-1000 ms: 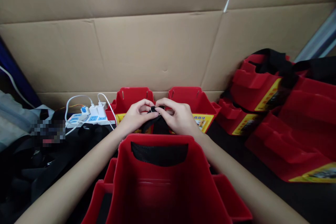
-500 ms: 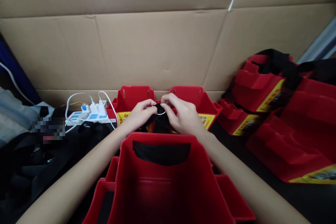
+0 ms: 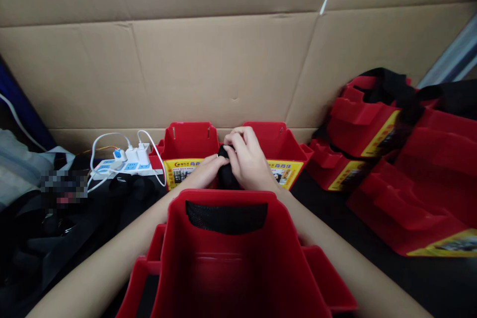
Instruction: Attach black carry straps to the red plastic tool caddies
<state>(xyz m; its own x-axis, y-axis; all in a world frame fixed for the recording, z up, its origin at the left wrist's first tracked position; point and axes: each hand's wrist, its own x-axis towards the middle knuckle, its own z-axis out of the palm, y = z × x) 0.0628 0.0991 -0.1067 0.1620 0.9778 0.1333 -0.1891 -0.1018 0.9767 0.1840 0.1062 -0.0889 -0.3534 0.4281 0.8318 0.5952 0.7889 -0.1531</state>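
Note:
Beyond the far wall of the nearest red plastic bin (image 3: 231, 248), both hands meet over a black strap (image 3: 226, 178). My right hand (image 3: 248, 159) is closed, thumb and fingers pinching the strap from the right. On the other side, my left hand (image 3: 208, 170) grips it too, its fingertips partly hidden. A thin, light-coloured piece, perhaps a wire or metal ring, shows at the fingertips; I cannot make out its kind. Black webbing (image 3: 227, 217) lies across the inside of the near bin's far wall, just under the rim.
Two red bins with yellow labels, a left one (image 3: 190, 141) and a right one (image 3: 268, 134), stand against the cardboard wall (image 3: 223, 69). More red bins (image 3: 361, 124) are stacked at right. A power strip (image 3: 130, 169) with white plugs and dark straps (image 3: 93, 223) lie left.
My hands have come closer together, and my right hand has turned over the strap. The light curved piece that showed between them is now mostly covered.

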